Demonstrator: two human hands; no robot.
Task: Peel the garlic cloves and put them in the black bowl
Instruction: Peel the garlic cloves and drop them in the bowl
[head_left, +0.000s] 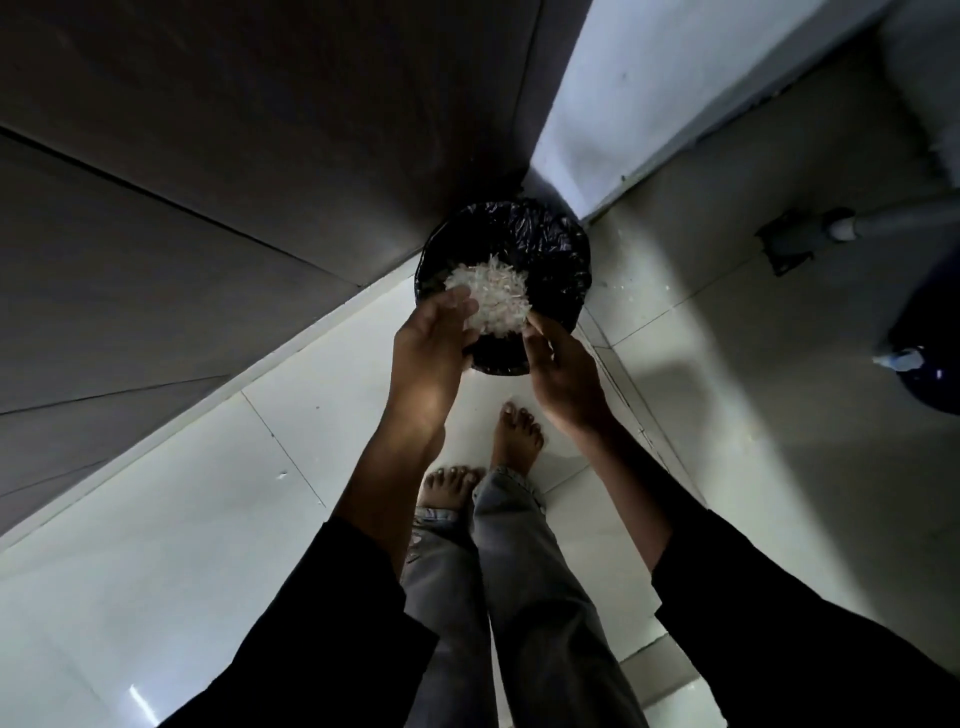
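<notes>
Papery white garlic skins (488, 296) sit heaped between the two hands at the centre of the frame. The left hand (428, 343) cups the heap from the left with its fingers bent round the near edge, and the right hand (563, 371) closes in from the right, its fingertips blurred at the edge of the heap. Both hands are together on the skins; whether any peeled garlic cloves lie among them cannot be told.

Directly behind the hands, slightly above centre, stands a round bin lined with a crinkled black plastic bag (540, 244); the skins are held over its open mouth. It is not clear that this is the black bowl of the task.

Black sleeves (779, 623) run down to the lower corners of the frame. Below the hands, two bare feet (517, 436) stand on the pale tiled floor (156, 519), with grey jeans (519, 597) frayed at the hems. A few white scraps (626, 283) lie on the tiles just right of the bin. Dark cabinet panels (208, 156) fill the upper left, a pale wall (623, 93) rises at upper centre, and a grey pipe fitting (800, 239) sits at the right.
</notes>
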